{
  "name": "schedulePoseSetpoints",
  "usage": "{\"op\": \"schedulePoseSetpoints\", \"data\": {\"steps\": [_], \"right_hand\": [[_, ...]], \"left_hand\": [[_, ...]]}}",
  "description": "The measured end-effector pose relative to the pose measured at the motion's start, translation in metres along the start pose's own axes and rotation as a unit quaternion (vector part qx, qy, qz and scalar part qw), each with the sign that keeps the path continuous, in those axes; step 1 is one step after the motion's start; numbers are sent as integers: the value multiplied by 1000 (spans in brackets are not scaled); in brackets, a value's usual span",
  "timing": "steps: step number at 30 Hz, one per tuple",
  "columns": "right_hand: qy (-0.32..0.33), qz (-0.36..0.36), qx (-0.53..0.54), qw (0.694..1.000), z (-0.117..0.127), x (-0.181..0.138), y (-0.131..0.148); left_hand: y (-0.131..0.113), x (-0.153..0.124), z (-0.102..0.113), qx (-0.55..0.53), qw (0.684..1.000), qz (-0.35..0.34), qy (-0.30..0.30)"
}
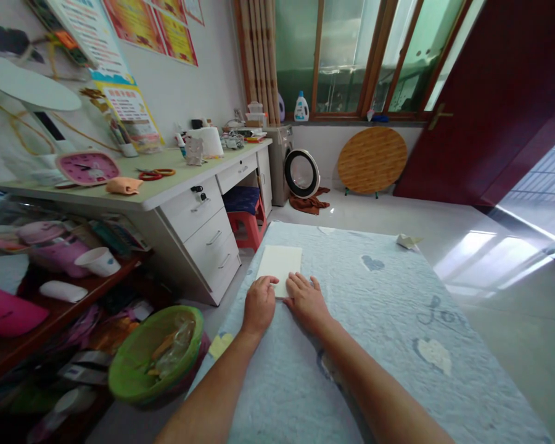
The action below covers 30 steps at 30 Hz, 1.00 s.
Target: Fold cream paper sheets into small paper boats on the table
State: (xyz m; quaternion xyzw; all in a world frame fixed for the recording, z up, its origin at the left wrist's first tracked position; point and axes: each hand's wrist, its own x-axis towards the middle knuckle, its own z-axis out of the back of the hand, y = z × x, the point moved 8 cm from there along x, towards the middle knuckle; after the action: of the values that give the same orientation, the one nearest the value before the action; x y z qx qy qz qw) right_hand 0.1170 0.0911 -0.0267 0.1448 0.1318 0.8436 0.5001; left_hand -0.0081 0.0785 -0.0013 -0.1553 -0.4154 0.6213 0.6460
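At far left, a green basket (124,367) stands on the floor beside my cloth-covered surface (282,382). My left hand (259,303) has its fingers curled at the near left corner of the pale paper (281,262); I cannot tell whether it pinches. The paper lies flat near the surface's left edge. My right hand (308,297), fingers slightly spread, rests on its near right corner. Farther right lies a small folded piece (407,241).

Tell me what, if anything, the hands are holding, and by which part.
Cream paper, at its near corners: left hand on the left one, right hand on the right. Whether the fingers pinch or only press can't be told.
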Motion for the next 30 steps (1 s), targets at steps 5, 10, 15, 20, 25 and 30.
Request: {"op": "schedulePoseSetpoints", "data": {"steps": [5, 10, 15, 20, 25, 30], "right_hand": [[-9, -1, -5, 1000, 4, -3, -3], [-15, 10, -1, 1000, 10, 0, 0], [-26, 46, 9, 999, 13, 7, 2], [-46, 88, 39, 994, 17, 8, 5], [-89, 98, 83, 988, 26, -1, -2], [-148, 81, 128, 977, 36, -9, -19]], "left_hand": [[-5, -3, -7, 44, 999, -15, 1], [-6, -3, -9, 67, 997, -27, 6], [-11, -3, -5, 74, 996, -38, -11], [-8, -3, -4, 71, 996, -42, -28], [-3, -2, -3, 57, 996, -45, -47], [-3, -4, 8, -8, 995, -27, -100]]}}
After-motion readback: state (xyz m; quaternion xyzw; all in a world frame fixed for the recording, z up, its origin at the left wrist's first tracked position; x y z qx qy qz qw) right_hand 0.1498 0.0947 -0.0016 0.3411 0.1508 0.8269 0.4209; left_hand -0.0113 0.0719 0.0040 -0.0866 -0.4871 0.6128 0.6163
